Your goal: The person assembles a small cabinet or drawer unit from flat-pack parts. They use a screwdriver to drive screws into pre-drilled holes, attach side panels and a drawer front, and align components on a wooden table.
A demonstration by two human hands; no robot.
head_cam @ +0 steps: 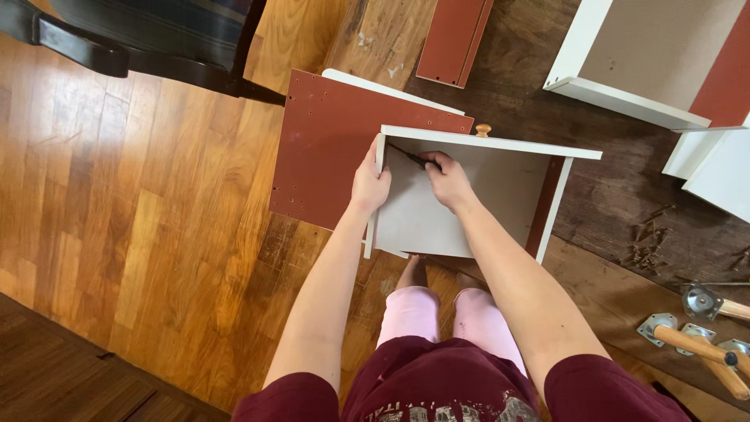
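Your left hand (370,184) clamps the drawer's (469,195) side wall while your right hand (447,178) grips a screwdriver (410,156) at that corner (other panels (332,148) lie unassembled beyond, I'd judge).

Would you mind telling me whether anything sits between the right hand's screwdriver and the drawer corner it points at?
Nothing visible does. The right hand holds the dark screwdriver inside the drawer, its tip reaching the top-left inner corner. The left hand grips the drawer's left side from outside, clear of the tool's path.
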